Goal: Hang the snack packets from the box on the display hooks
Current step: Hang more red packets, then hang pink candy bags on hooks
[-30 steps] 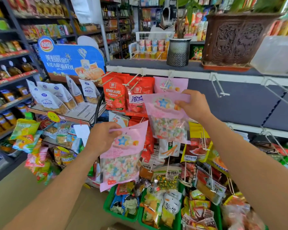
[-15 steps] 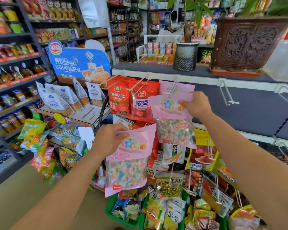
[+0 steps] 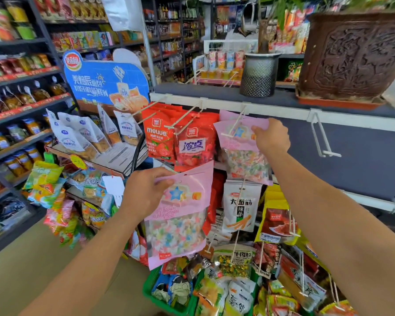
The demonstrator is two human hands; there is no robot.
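two pink packets are in hand. the right hand (image 3: 271, 137) pinches the upper packet (image 3: 244, 160) by its top corner, apparently threading it onto a hook (image 3: 236, 124) where a hung packet (image 3: 226, 115) already sits. the left hand (image 3: 144, 195) grips the lower packet (image 3: 178, 220), nearer, not yet hung. the bare hook (image 3: 322, 137) on the right awaits stock.

Has lifted the pink packet (image 3: 246, 165) in the right hand (image 3: 271, 139) higher, from just beneath the white hook (image 3: 236, 119) up to the hook's own level under the top rail. Now hides most of the hung pink packet (image 3: 227, 115) behind, whose header showed in full a second ago. Now carries the hook's tip across its star print; cannot tell whether threaded through the hole.
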